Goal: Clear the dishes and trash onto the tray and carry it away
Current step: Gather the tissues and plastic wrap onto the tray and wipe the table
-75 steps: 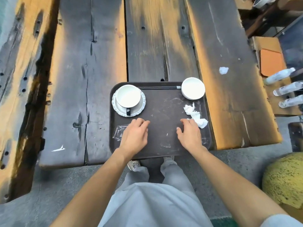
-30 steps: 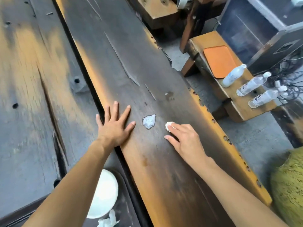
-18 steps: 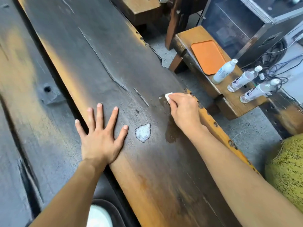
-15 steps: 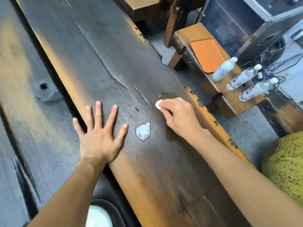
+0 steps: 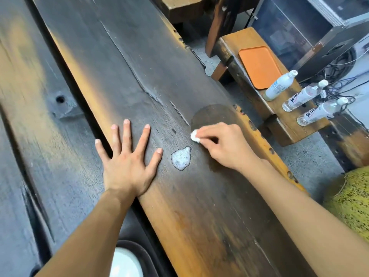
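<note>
My right hand (image 5: 225, 145) pinches a small white wad of tissue (image 5: 195, 136) against the dark wooden table (image 5: 139, 56), at the near edge of a damp wiped patch (image 5: 213, 114). A small white foamy puddle (image 5: 181, 157) lies just left of that hand. My left hand (image 5: 127, 158) rests flat on the table with its fingers spread, holding nothing. At the bottom edge, a corner of the dark tray (image 5: 145, 254) shows with a white bowl (image 5: 125, 264) on it, partly cut off by the frame and my left forearm.
To the right stands a low wooden bench (image 5: 279, 108) with an orange tray (image 5: 259, 66) and three water bottles (image 5: 305, 95). Behind it are a dark case and cables (image 5: 339, 62). A yellow speckled round object (image 5: 351, 200) sits at the right edge.
My right hand has dragged the tissue wad back toward me and left from the table's right edge, leaving a larger damp patch. My left hand has stayed flat and spread.
</note>
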The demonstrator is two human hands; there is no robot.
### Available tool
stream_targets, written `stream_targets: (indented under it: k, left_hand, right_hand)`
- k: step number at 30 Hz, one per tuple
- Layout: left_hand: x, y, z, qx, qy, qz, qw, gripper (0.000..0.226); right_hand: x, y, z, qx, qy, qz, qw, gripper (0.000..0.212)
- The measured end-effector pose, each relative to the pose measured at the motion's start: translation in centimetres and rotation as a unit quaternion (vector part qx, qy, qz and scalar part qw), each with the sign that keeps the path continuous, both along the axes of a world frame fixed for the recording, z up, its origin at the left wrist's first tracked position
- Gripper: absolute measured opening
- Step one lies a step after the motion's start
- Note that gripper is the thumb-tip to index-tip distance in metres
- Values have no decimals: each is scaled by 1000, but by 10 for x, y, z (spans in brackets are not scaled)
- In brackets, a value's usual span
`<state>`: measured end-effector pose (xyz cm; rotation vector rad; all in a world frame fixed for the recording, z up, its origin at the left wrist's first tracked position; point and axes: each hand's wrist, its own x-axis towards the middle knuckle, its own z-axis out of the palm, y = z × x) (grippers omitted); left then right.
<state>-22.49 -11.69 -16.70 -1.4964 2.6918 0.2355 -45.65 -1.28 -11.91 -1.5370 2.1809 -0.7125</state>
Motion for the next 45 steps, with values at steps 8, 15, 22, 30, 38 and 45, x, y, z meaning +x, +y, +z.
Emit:
stream_targets:
  k: [8,15,22,30,38,45]
  left_hand:
    - [-1,1,2,2,2,3,1000,72]
    - [0,0,0,-4,15,-3,1000,66]
    - [0,-1,-4,-15,27,-1,1000,57]
    - [-1,-1,-4,-12,43,19,999,56]
    - [-1,-1,-4,-14,45,21,999,56]
    - [-2,-1,1,1,61,27,998,57]
  right_hand:
    - [-1,30,-10,-11,31,-194,980,17]
    - [87,75,-7,-48,-41,145,987,20]
    - [26,29,-11,-71,7,-182,981,18]
    - [86,92,7,51,-138,138,979,15]
    - [26,-11,-3,-31,-89,-107,990,12]
    - [71,46,13,176,-116,231,950,14]
